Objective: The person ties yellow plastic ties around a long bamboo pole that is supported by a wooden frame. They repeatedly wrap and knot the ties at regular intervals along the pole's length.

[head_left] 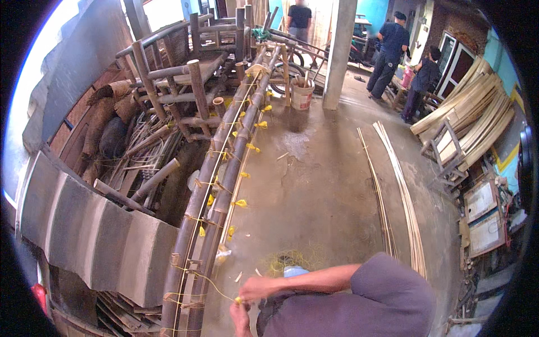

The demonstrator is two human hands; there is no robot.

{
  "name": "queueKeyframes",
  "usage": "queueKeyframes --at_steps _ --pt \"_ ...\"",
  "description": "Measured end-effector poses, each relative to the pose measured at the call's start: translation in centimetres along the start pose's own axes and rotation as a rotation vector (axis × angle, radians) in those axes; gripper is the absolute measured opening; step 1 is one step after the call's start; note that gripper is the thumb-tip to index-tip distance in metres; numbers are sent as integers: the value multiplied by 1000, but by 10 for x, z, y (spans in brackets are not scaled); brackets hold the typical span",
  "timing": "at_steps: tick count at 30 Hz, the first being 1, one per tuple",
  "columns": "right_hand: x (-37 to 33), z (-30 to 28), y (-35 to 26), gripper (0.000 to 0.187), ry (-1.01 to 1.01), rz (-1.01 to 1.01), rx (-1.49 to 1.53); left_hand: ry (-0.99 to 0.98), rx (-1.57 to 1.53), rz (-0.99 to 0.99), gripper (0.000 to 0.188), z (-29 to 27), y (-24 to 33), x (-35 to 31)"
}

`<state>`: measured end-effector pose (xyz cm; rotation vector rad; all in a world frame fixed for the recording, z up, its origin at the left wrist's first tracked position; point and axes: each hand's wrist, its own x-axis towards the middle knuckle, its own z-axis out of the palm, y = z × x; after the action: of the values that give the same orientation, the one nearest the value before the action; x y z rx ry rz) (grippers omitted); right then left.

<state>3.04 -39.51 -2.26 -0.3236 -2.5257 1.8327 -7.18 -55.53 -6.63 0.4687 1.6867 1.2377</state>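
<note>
Two long dark bamboo poles [216,205] run side by side away from me, with pale thin strips along them and small pegs across. A yellow cord [220,289] stretches from the near part of the poles to a small yellow bundle [238,300] between my hands. My right hand [257,287] is closed at this bundle, its forearm reaching in from the right. Just below, my left hand [240,319] is closed against the bundle's lower side, partly cut off by the frame edge. Yellow cord knots [240,203] hang along the poles' right side.
Loose yellow cord [289,259] lies on the floor beyond my right forearm. Bamboo chair frames [196,90] are stacked at the far left. Long thin strips [400,191] lie on the right floor. A bucket [302,95] stands near a pillar [338,56]; several people [387,53] stand farther back.
</note>
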Motion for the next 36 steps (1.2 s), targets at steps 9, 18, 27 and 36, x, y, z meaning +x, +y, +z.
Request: queueKeyframes --at_steps 9,18,27,36 --pt "16 4 9 20 67 -53 -81 203 -267 -109 23 -9 -15 9" --pt "20 10 7 24 -5 -185 -180 125 -284 -47 33 -13 -5 10" --pt "27 1 6 27 -151 -194 -205 38 -384 -65 34 -17 -11 8" --pt "29 4 13 28 -116 -57 -256 47 21 25 20 -25 -22 15"
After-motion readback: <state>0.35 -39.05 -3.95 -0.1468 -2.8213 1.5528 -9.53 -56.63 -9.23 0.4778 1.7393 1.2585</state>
